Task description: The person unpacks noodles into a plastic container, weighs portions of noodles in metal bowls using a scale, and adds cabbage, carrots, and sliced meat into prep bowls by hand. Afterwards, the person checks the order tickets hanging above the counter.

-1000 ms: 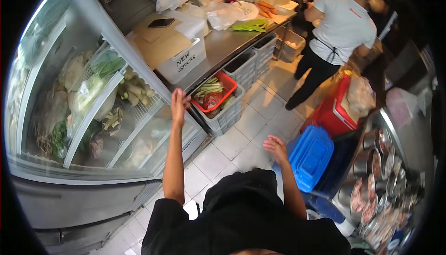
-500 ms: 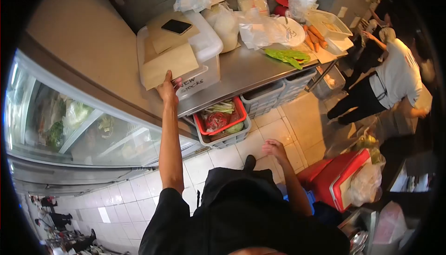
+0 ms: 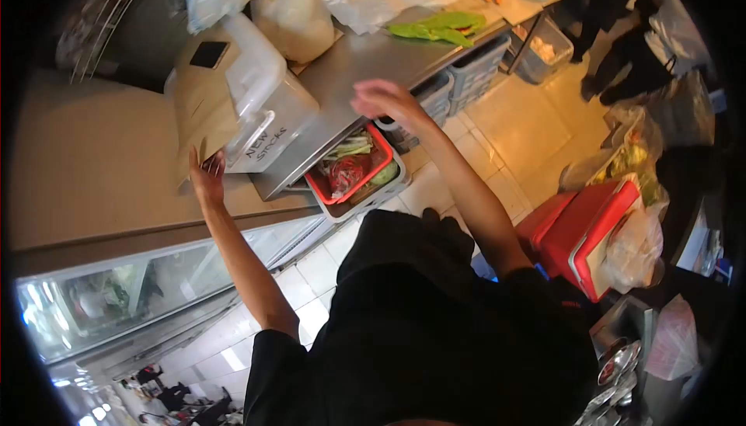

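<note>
Reached by the left hand [image 3: 207, 185], its grip too unclear to tell, the brown cardboard [image 3: 200, 104] lies apparently unlifted on the "NEW STOCKS" tub [image 3: 289, 105] at the left end of the desk [image 3: 334, 76], the right hand [image 3: 385, 102] spread, empty.

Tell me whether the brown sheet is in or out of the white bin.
Out: the brown sheet lies on top of the white bin, with the left hand at its near end.
</note>
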`<control>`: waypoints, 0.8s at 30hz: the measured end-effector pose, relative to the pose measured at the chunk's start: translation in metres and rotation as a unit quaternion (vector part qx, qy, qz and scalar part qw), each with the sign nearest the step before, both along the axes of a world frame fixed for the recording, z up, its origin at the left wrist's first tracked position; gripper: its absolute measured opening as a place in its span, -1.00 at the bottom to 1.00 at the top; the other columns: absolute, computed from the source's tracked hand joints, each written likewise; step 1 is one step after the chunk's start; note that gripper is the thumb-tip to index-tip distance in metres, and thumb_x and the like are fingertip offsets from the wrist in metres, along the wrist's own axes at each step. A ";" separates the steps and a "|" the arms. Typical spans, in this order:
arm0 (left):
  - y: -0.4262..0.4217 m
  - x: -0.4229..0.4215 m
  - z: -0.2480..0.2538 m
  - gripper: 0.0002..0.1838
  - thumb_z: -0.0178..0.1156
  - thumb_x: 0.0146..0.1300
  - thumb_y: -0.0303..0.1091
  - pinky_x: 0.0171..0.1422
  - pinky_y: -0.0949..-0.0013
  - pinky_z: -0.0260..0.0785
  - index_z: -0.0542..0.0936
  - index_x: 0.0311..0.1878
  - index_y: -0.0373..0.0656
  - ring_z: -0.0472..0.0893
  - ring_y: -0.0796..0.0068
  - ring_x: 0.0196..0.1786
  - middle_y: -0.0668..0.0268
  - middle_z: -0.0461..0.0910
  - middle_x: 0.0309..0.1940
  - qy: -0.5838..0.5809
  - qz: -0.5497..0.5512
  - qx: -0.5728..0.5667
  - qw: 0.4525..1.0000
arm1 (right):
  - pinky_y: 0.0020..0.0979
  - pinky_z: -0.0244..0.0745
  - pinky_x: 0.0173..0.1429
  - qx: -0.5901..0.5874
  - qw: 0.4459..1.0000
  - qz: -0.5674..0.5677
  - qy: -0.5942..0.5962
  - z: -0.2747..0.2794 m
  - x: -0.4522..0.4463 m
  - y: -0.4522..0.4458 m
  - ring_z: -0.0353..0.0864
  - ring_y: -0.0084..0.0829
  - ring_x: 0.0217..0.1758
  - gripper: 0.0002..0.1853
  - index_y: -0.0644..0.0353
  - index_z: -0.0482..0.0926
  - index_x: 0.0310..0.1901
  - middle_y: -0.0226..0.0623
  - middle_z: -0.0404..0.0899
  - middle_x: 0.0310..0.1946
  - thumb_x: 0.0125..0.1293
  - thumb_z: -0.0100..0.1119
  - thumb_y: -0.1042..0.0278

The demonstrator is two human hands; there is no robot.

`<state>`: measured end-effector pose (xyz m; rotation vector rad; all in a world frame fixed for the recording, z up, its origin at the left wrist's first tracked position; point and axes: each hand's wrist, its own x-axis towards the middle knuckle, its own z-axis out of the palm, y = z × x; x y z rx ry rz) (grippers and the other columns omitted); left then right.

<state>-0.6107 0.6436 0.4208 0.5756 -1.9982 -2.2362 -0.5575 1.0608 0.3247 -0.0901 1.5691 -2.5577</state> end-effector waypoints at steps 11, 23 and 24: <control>-0.029 0.013 -0.032 -0.24 0.11 0.16 0.21 0.29 0.07 0.24 0.29 0.21 -0.25 0.34 0.16 0.25 0.12 0.35 0.17 0.025 0.099 0.303 0.948 | -0.40 0.56 -0.18 -0.222 0.950 -0.114 -0.187 -0.121 0.014 -0.061 0.64 -0.38 -0.29 -0.62 0.20 0.50 -0.06 -0.20 0.64 -0.27 0.24 0.19 0.08; -0.006 -0.010 -0.055 -0.68 -0.10 0.31 -0.01 -0.42 0.46 0.13 0.53 -0.12 0.03 0.40 0.60 -0.48 0.49 0.55 -0.42 0.115 0.106 0.070 0.985 | -0.45 0.53 -0.32 -0.107 0.949 -0.083 -0.283 -0.183 0.142 -0.065 0.63 -0.47 -0.38 -0.71 0.14 0.52 -0.05 -0.27 0.64 -0.29 0.28 0.16 0.17; 0.007 0.001 -0.055 -0.67 -0.05 0.30 -0.01 -0.42 0.46 0.12 0.52 -0.08 0.01 0.40 0.61 -0.46 0.50 0.55 -0.39 0.147 0.108 0.090 0.979 | -0.49 0.52 -0.34 -0.097 0.953 -0.091 -0.271 -0.175 0.142 -0.057 0.63 -0.49 -0.38 -0.69 0.16 0.52 -0.06 -0.27 0.64 -0.30 0.28 0.16 0.15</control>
